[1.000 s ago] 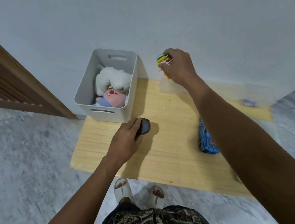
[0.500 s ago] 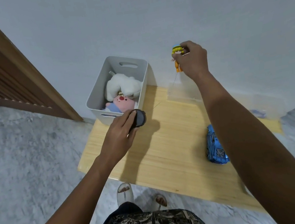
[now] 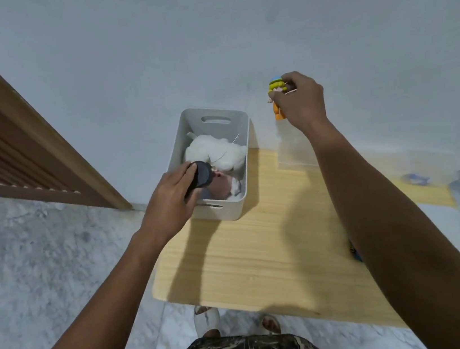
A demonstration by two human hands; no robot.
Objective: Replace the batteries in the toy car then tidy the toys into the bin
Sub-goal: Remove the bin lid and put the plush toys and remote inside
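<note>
Single head-worn wide-angle view, looking steeply down, close over table (image 3: 264,258)

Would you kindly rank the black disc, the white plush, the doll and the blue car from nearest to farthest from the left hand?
1. Black disc, in the left hand's grip.
2. White plush, in the bin, just beyond.
3. Doll, held up at right.
4. Blue car, far right, mostly hidden.

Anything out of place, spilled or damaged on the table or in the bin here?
Nothing stands out. The bin sits upright on the table with soft toys inside; the left hand holds a dark disc over it, the right hand a small doll.
</note>
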